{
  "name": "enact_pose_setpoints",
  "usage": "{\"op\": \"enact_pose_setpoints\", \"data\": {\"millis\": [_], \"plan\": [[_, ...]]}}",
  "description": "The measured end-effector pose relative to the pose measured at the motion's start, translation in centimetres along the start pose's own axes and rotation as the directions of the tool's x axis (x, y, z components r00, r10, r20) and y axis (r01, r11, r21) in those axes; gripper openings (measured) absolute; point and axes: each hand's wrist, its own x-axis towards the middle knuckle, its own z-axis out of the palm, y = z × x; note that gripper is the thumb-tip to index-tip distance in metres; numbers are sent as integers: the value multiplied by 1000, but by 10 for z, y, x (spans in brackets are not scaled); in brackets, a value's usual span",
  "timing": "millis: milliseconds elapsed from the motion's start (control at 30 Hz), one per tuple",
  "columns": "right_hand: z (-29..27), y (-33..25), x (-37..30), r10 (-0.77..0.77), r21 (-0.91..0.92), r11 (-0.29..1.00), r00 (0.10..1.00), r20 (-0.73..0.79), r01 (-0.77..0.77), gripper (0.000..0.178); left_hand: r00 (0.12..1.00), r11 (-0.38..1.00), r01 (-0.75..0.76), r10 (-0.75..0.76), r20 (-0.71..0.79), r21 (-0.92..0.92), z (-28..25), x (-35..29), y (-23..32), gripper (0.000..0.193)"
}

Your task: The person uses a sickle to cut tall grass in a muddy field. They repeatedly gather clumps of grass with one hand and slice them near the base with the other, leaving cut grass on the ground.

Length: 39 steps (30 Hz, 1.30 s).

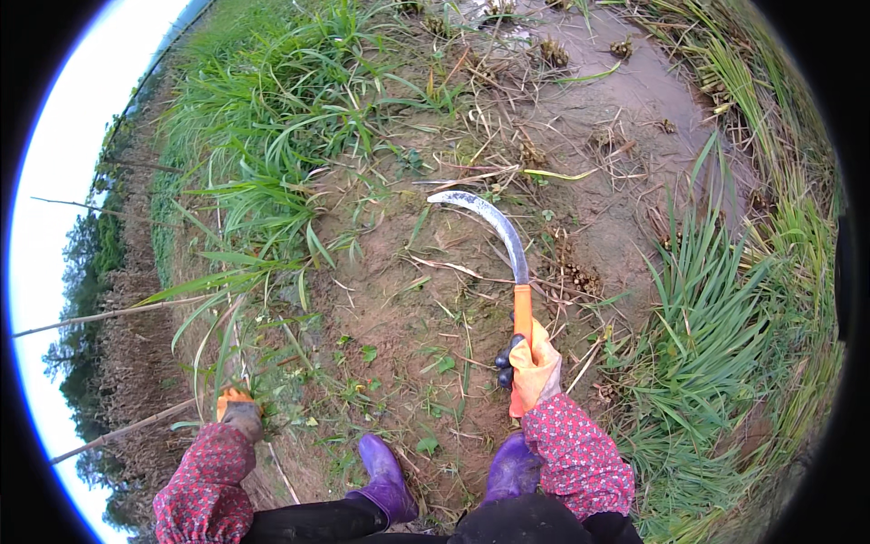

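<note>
My right hand [536, 367], in an orange and black work glove, is closed round the orange handle of a sickle [515, 247]. Its curved, worn steel blade points away from me, the tip bending left above the bare soil. At the lower left, my left hand [239, 408] wears an orange and grey glove. Its fingers curl at the base of some long green grass blades [221, 358] that rise from it; the fingertips are partly hidden. Both forearms carry red patterned sleeves.
Purple boots [385, 476] stand on muddy ground. A tall grass clump [272, 172] grows at the far left, cut stubble [553, 53] sits in wet mud [648, 95] at the far right, and flattened green stalks [698, 335] lie along the right. Thin poles [122, 313] stick out at the left edge.
</note>
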Motion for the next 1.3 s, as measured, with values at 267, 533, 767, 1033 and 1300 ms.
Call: {"op": "enact_pose_setpoints", "data": {"millis": [267,533,767,1033,1300], "plan": [[33,-6,6,-13,-86,996,998,64,19,36,906,846,-415,351,-235,-334,-46,2,15,28],[38,-62,27,-93,-438,882,976,198,173,40,812,676,-563,346,-471,-476,-154,56,42,28],[63,-98,73,-127,-674,703,972,196,228,40,438,629,-674,-81,-895,-387,-296,143,123,31],[49,-50,12,-43,-643,765,999,0,34,39,655,747,-526,50,-754,-407,-340,191,89,20],[78,-33,-75,-75,-476,879,984,-161,-10,39,475,33,-873,287,-832,-487,-190,167,124,17]]}}
